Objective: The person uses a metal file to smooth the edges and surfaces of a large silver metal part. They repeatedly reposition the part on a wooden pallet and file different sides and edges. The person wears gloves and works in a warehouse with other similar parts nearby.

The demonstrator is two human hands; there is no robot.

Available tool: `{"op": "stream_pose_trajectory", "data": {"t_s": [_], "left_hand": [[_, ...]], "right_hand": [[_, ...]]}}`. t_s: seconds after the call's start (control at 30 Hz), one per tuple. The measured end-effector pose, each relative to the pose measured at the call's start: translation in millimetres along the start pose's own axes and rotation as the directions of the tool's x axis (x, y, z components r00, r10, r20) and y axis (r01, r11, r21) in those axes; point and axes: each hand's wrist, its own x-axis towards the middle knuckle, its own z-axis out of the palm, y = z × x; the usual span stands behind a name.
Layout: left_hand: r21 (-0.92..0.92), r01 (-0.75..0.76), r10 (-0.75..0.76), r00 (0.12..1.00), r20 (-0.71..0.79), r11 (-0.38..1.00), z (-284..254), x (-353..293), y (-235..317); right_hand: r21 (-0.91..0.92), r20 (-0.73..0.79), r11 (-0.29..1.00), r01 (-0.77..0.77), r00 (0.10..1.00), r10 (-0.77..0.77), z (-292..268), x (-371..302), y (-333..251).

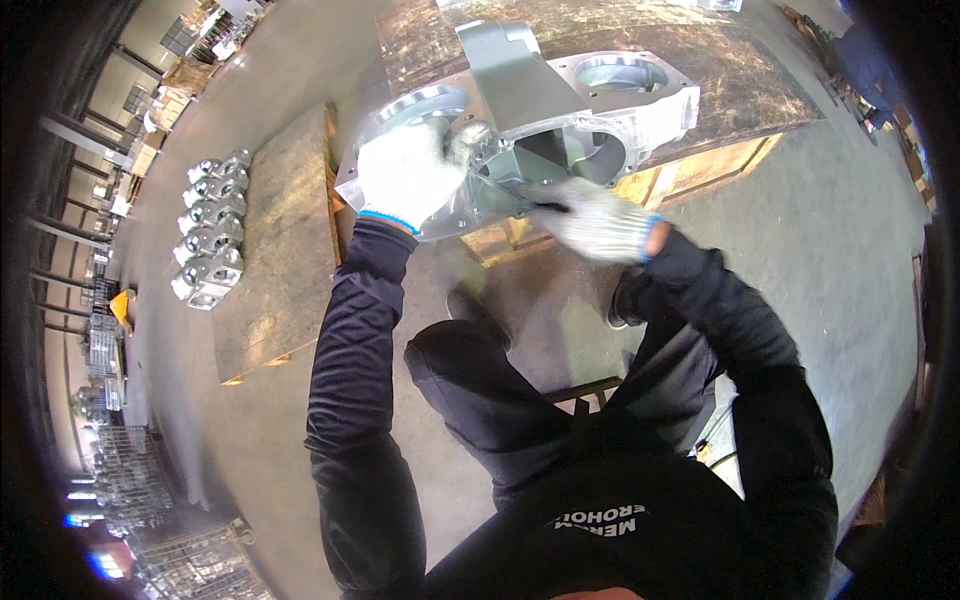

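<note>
A large silver metal casting [655, 110] with round openings and a raised curved plate lies on a wooden surface in front of me. My left hand [408, 175], in a white knit glove with a blue cuff edge, rests at its left part. Its fingers look curled in toward the middle of the casting, though glare hides what they grip. My right hand [595, 218], gloved the same way and smeared by motion, is closed on a thin dark tool [552, 207] at the near edge. The tool points left toward my left hand; its tip is unclear.
The wooden pallet [770, 85] extends beneath and behind the casting. To the left a wooden board [280, 220] lies low, with a row of several smaller silver castings [210, 220] along its far-left side. Wire cages [135, 490] stand at the lower left. My knees are below the work.
</note>
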Motion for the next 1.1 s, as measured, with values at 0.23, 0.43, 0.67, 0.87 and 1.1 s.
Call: {"op": "stream_pose_trajectory", "data": {"t_s": [0.23, 0.43, 0.67, 0.87, 1.1], "left_hand": [[0.031, -0.040, 0.041, 0.999, -0.025, 0.999, -3.0, 0.4, 0.1], [0.112, 0.078, -0.089, 0.991, 0.099, 0.991, -5.7, 0.7, 4.2], [-0.015, -0.135, 0.133, 0.986, -0.098, 0.991, -4.9, 2.1, 0.0], [0.108, -0.082, 0.090, 0.994, -0.068, 0.991, -1.6, 0.2, -1.2], [0.190, -0.027, 0.010, 0.996, 0.087, 0.981, -6.1, -0.5, -1.7]], "right_hand": [[-0.354, 0.065, 0.888, 0.293, 0.955, -0.289, 7.9, 4.8, 13.3], [-0.007, -0.018, 0.971, -0.241, 0.970, 0.241, 2.6, -19.2, -57.9], [-0.144, -0.189, 0.968, -0.204, 0.966, 0.176, 32.0, -16.5, -36.3], [-0.004, -0.075, 0.974, -0.228, 0.971, 0.227, 12.5, -6.4, -45.0], [-0.143, 0.095, 0.977, -0.159, 0.980, 0.174, -17.9, -6.7, -13.4]]}}
